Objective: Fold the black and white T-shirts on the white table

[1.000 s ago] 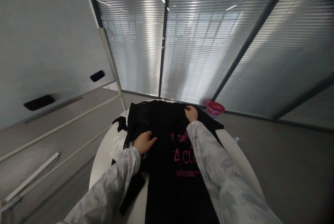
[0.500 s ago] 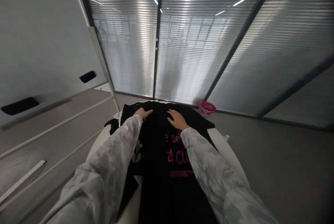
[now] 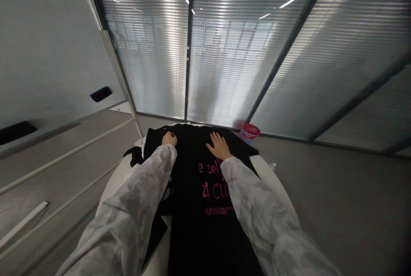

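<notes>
A black T-shirt (image 3: 199,220) with pink lettering lies spread over a white round table (image 3: 276,184). My left hand (image 3: 169,139) sits near the shirt's far left shoulder, fingers curled down onto the cloth. My right hand (image 3: 218,145) lies flat on the shirt's upper chest with fingers spread. Both arms wear pale patterned sleeves and reach forward across the shirt.
More dark and white garments (image 3: 136,156) bunch at the table's left edge. A red-rimmed bin (image 3: 249,133) stands on the grey floor beyond the table, by glass walls with blinds. White rails (image 3: 64,151) run along the floor on the left.
My left hand moved from the shirt's middle left up to its far left shoulder and curled. My right hand shifted left from the far edge and flattened on the chest.
</notes>
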{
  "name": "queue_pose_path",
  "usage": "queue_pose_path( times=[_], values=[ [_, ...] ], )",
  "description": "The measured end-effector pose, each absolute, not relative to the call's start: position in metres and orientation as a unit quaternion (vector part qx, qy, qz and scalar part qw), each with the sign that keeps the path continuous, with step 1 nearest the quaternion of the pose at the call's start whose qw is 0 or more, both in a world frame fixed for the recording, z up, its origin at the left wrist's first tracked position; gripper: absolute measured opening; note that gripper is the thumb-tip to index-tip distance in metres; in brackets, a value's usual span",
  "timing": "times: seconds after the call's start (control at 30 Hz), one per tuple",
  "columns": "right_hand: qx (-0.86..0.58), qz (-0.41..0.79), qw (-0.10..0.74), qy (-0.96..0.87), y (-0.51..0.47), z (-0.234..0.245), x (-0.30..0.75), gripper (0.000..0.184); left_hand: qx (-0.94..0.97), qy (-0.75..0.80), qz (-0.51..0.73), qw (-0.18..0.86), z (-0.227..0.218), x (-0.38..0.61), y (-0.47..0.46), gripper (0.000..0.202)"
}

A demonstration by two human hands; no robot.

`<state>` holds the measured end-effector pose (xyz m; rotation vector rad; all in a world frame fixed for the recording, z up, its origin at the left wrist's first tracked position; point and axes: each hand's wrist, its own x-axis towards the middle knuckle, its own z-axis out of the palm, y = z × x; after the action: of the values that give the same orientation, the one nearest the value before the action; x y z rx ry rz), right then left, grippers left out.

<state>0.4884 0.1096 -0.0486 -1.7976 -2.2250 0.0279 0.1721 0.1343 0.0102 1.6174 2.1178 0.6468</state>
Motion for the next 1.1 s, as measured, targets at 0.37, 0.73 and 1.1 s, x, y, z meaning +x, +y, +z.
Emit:
queue_pose_path(
  times=[0.37, 0.73, 1.1],
  values=[
    [-0.574, 0.047, 0.122, -0.808, 0.083, -0.054, 0.484, 0.079, 0.799, 0.57, 0.141, 0.129, -0.016, 0.191, 0.083, 0.07],
    [-0.651, 0.023, 0.142, -0.746, 0.08, -0.062, 0.496, 0.084, 0.66, 0.723, 0.166, 0.118, 0.007, 0.173, 0.113, 0.035],
    [-0.672, 0.026, 0.143, -0.726, 0.078, -0.06, 0.495, 0.074, 0.604, 0.759, 0.192, 0.151, 0.014, 0.171, 0.116, 0.02]
  ],
)
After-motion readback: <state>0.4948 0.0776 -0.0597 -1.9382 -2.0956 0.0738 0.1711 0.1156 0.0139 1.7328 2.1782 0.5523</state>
